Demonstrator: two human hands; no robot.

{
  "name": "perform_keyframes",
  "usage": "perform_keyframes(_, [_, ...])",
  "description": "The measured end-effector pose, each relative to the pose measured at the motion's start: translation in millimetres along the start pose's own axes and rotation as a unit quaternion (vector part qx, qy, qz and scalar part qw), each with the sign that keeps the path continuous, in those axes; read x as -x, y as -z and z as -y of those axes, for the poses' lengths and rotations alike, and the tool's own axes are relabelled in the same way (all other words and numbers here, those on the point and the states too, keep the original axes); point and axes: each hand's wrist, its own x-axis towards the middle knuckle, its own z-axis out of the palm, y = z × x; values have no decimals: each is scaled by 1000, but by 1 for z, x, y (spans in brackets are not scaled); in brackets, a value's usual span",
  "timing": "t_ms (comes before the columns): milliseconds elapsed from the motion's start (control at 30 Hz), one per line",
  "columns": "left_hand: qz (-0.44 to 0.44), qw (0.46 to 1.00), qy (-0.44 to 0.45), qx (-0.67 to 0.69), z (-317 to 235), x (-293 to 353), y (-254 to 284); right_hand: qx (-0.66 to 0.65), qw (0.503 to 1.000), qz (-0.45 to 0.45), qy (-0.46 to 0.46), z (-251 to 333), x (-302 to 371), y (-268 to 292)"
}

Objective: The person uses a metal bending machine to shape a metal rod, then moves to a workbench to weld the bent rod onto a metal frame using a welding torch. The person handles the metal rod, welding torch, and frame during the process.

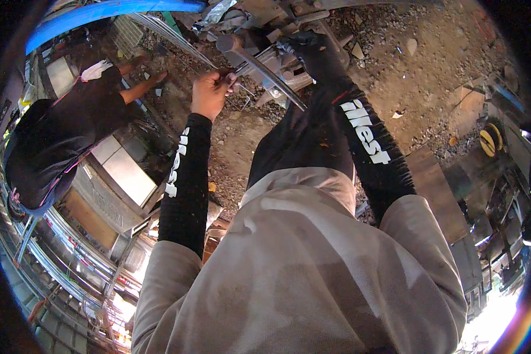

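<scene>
My bare left hand (211, 94) is closed, its fingertips pinched on a thin metal rod that runs up toward the work block. Just right of the fingers hangs a thin bent wire (245, 93). A hammer (269, 75) lies slantwise between my hands, its rounded head (227, 43) at the upper left and its handle end near my right thigh. My right hand (305, 52), in a dark glove, is closed at the far end of the rod beside the block (298, 79); what its fingers hold is hard to make out.
Another person (64, 135) in dark clothes bends over at the left, beside pale panels (123, 171) and long metal bars (70, 242). Scrap metal and bars crowd the far side. Gravelly dirt (407, 76) spreads to the right, with a yellow round object (489, 140) and boards (433, 189).
</scene>
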Motion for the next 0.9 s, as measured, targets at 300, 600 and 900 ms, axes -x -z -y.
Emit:
perform_keyframes(300, [-30,998,-17,-48,-8,2,-3,104,994,39,13,27,2,6])
perform_keyframes(600, [-23,999,-36,-23,-3,0,-3,150,983,31,105,6,-2,4])
perform_keyframes(900, [-7,998,-30,-47,3,-2,1,51,997,53,-10,-5,-5,6])
